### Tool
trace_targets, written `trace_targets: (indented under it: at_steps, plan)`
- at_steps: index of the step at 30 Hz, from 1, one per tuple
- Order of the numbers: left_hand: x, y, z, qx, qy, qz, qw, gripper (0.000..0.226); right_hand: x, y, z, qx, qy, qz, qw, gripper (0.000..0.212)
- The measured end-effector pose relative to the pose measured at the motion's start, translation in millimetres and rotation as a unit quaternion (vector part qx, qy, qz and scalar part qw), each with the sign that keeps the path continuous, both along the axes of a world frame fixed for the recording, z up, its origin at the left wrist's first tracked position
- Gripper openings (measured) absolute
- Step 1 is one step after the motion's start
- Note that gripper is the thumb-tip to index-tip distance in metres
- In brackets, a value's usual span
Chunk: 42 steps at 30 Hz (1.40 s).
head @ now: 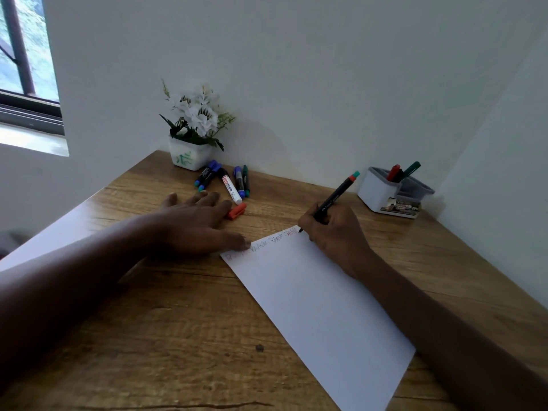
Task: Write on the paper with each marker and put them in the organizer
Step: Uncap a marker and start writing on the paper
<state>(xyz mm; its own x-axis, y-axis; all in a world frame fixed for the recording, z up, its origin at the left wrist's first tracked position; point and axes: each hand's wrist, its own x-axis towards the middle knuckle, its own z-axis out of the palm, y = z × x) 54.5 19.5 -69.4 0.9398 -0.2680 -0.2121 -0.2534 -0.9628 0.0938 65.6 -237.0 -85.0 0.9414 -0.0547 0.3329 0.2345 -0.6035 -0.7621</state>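
A white sheet of paper [320,310] lies slanted on the wooden desk, with a line of red and dark writing along its far edge. My right hand [332,232] grips a black marker [336,197] with a red and teal end, its tip touching the paper's far corner. My left hand [195,223] lies flat on the desk, its thumb pressing the paper's far left edge. A red cap [237,211] rests beside its fingers. Several markers [226,180] lie loose near the wall. The white organizer [385,194] at the right holds a red and a green marker.
A white pot of artificial white flowers [192,134] stands against the wall behind the loose markers. The desk fits into a corner, with walls at the back and right. A window is at the upper left.
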Motion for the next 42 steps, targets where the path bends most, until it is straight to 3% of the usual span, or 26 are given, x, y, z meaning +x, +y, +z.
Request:
trace_targets:
  at_steps: [5, 10, 19, 25, 33, 38, 42]
  plan:
    - [2.5, 1.0, -1.9, -0.001, 0.0, 0.001, 1.0, 0.119, 0.3, 0.4, -2.2, -0.005, 0.002, -0.013, 1.0, 0.015]
    - [4.0, 2.7, -3.6, -0.002, 0.001, -0.003, 1.0, 0.118, 1.7, -2.4, -1.6, 0.047, -0.002, -0.017, 0.999, 0.013]
    - [4.5, 2.2, -4.1, -0.002, -0.004, -0.004, 1.0, 0.117, 1.6, -1.3, -0.8, 0.001, 0.002, -0.006, 1.0, 0.012]
    - [5.4, 1.8, -3.4, 0.003, -0.002, -0.003, 1.0, 0.118, 0.5, -2.1, -0.3, 0.035, -0.005, -0.01, 0.999, 0.015]
    - [4.2, 1.3, -2.0, -0.001, 0.003, -0.001, 1.0, 0.118, 1.0, -0.1, 0.7, -0.022, -0.005, -0.03, 0.999, 0.012]
    - [4.0, 2.0, -2.1, -0.012, 0.003, -0.003, 1.0, 0.117, 0.2, -2.1, -0.1, 0.031, 0.009, -0.028, 0.999, 0.013]
    - [1.4, 2.6, -1.1, -0.045, -0.005, 0.005, 0.999, 0.113, 2.7, -6.6, 6.4, 0.161, 0.02, -0.039, 0.986, 0.017]
